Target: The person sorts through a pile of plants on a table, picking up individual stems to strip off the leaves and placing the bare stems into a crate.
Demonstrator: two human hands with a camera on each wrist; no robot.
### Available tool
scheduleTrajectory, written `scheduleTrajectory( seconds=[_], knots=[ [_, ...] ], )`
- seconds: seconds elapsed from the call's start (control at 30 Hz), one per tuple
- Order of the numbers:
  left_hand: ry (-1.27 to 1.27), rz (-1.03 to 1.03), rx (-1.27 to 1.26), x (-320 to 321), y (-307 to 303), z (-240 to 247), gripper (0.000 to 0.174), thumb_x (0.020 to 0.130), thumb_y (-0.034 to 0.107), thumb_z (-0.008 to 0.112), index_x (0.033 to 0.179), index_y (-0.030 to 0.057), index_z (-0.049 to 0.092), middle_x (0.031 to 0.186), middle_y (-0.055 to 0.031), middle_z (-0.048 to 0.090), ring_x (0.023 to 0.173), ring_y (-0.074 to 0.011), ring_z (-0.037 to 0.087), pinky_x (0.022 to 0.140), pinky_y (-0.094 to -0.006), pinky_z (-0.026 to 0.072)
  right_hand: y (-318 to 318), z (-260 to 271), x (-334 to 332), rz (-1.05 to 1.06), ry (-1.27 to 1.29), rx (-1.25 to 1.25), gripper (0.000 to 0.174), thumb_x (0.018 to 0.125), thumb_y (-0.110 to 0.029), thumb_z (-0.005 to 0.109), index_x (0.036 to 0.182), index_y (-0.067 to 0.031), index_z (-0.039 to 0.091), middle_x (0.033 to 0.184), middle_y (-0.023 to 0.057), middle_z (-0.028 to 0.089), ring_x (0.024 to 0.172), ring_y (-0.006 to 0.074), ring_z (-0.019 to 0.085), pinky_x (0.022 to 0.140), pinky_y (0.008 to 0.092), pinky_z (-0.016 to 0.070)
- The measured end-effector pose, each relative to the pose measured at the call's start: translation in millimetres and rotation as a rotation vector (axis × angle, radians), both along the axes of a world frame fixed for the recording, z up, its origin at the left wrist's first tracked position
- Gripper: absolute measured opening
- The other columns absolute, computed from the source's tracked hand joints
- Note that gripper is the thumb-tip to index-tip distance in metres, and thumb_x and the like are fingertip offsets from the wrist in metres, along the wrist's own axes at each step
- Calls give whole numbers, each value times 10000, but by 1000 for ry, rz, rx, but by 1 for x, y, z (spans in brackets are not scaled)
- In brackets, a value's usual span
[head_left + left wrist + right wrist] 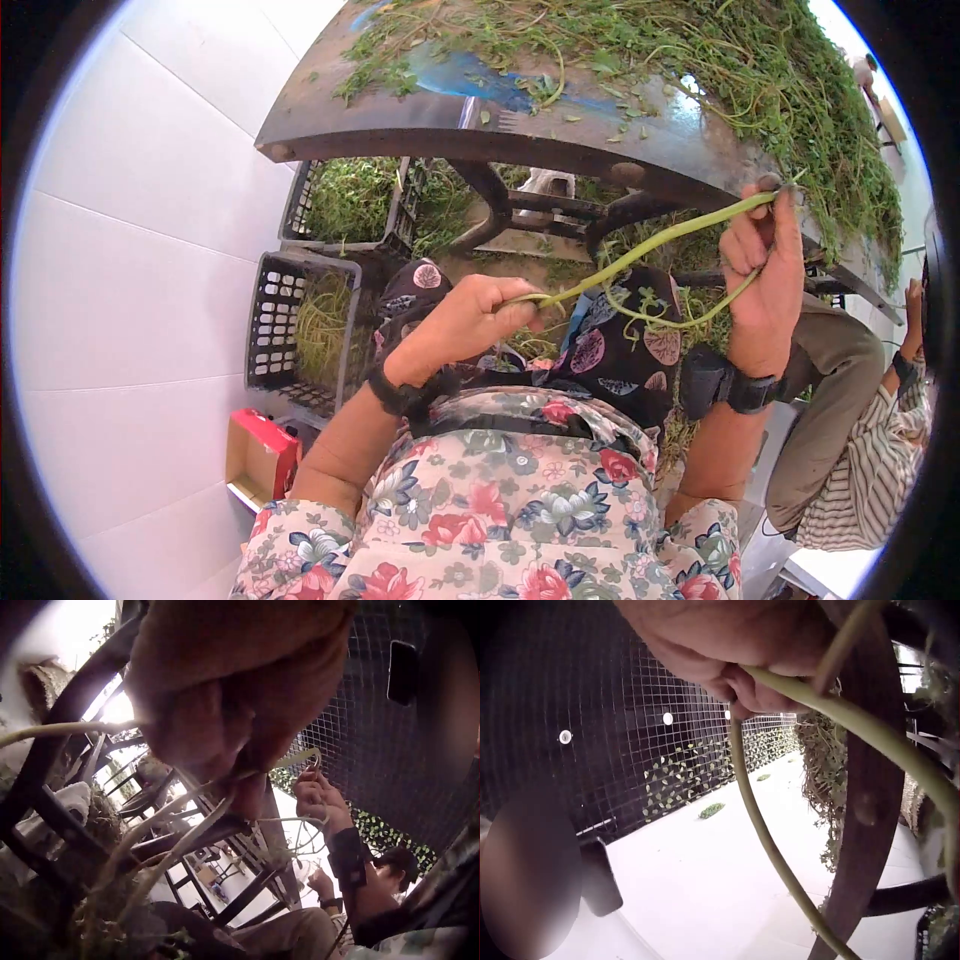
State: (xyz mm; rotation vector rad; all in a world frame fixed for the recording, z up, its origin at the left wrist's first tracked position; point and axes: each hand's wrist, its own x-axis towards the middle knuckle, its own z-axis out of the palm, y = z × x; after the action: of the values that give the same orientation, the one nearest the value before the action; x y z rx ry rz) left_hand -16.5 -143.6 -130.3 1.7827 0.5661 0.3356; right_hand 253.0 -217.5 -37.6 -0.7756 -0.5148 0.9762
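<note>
A long, pale-green plant stem stretches between both hands over the lap. My left hand grips its lower end in curled fingers. At the table's front edge, my right hand pinches the upper end between thumb and fingers. From the right hand a thinner stem loops down and back to the left, bearing small leaves. In the left wrist view, several loose stems hang below the left hand. Seen from the right wrist, a thick stem runs out from beneath the curled fingers.
Leafy green stems are heaped across the dark table. Left of the knees stand black plastic crates holding greens, and a red box sits lower down. Another person's bent leg is close on the right. A white wall borders the left.
</note>
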Motion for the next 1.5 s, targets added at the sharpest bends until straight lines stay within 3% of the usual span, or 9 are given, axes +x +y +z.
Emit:
scheduleTrajectory(
  seconds=[0.5, 0.6, 0.7, 0.77, 0.83, 1.03, 1.13, 1.27, 1.5],
  knots=[
    [-149, 71, -204, 13, -9, 38, 176, 831, 129, 555, 933, 6, 628, 746, -1, 629, 657, -46, 527, 585, -208, 421, 0, -18, -13, 62, 122, -1, 212, 921, -233, 486, 907, -27, 535, 762, 15, 527, 453, 44, 312, 388, 194, 230],
    [-28, 191, -27, 14, -10, 32, 137, 823, 105, 538, 869, 12, 627, 681, 9, 618, 604, -37, 521, 538, -203, 411, -5, -10, -23, -101, -65, -50, 198, 923, -221, 488, 917, -31, 541, 734, 8, 523, 456, 36, 314, 392, 195, 224],
    [78, 299, 99, 21, -7, 22, 116, 829, 93, 531, 822, 10, 613, 663, 0, 600, 613, -42, 521, 542, -204, 407, -19, 0, -41, -57, -346, -54, 148, 874, -183, 552, 911, -41, 573, 750, 35, 552, 502, 72, 438, 426, 205, 329],
    [21, 379, 89, 27, 1, -7, 123, 840, 99, 525, 810, 10, 603, 668, -7, 593, 609, -48, 517, 536, -200, 401, -17, 1, -62, -212, -1023, 89, 133, 805, -149, 608, 897, -53, 597, 781, 60, 571, 570, 135, 520, 480, 236, 405],
    [-68, 456, -60, 32, 9, -17, 134, 852, 115, 523, 831, 8, 602, 686, -14, 595, 597, -59, 514, 526, -196, 390, -17, 5, -83, -210, -1342, 198, 169, 721, -111, 660, 878, -65, 619, 816, 84, 588, 648, 209, 581, 552, 274, 466],
    [-205, 650, -733, 19, 38, -37, 113, 910, 173, 490, 847, 87, 526, 651, 38, 496, 479, -27, 327, 389, -180, 258, -35, 27, -102, 53, -1188, 384, 180, 675, -56, 671, 845, -59, 613, 792, 93, 583, 657, 249, 587, 593, 302, 475],
    [-357, 534, -826, 3, 34, -35, 139, 907, 226, 519, 883, 90, 532, 660, 40, 503, 492, -17, 334, 391, -168, 236, -25, 8, -86, -157, -1237, 148, 120, 711, -61, 617, 824, -41, 583, 760, 97, 568, 619, 246, 556, 580, 301, 453],
    [-370, 473, -773, -6, 24, -22, 177, 882, 263, 567, 918, 89, 562, 672, 60, 487, 499, -10, 327, 391, -154, 241, -16, -17, -80, 125, -946, -443, 115, 783, -98, 561, 858, -13, 539, 671, 105, 520, 587, 198, 503, 564, 293, 414],
    [-449, 390, -705, 19, -6, 23, 171, 877, 237, 573, 929, 75, 591, 660, 64, 476, 499, -7, 348, 390, -153, 253, -1, -66, -108, 228, -1087, -217, 199, 767, -128, 581, 883, 30, 542, 742, 209, 571, 670, 357, 555, 631, 396, 441]
  ],
)
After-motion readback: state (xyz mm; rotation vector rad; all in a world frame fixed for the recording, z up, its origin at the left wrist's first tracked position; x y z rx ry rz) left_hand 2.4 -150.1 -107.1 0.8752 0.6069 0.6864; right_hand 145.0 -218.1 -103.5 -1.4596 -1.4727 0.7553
